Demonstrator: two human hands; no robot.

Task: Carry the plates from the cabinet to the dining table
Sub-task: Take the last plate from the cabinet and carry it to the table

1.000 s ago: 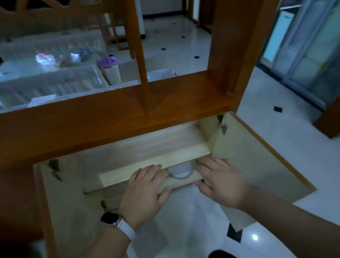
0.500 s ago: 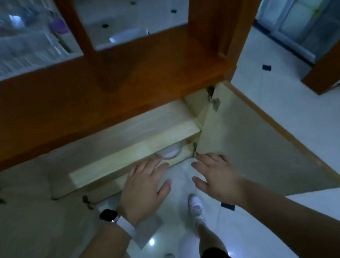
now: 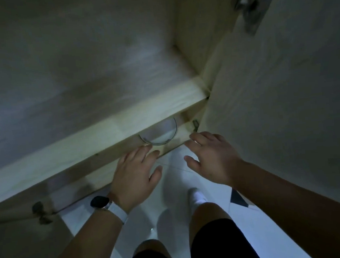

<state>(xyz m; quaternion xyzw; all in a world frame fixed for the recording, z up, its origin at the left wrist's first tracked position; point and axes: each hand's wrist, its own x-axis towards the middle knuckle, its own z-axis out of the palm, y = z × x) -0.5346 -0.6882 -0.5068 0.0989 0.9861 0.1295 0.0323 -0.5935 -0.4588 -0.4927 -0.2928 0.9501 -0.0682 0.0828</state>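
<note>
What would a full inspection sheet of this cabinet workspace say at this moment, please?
Surface: pale wooden cabinet bottom board, under a shelf board.
Job's things: round clear-looking plate on the bottom board, partly hidden by the shelf; whether it is a stack cannot be told.
Clutter: nothing seen.
Grippers: left hand and right hand open, in front of the plate, one each side, holding nothing.
Cables: nothing seen.
Surroundings: open cabinet door at right, white tiled floor, smartwatch on the left wrist; dim light.
</note>
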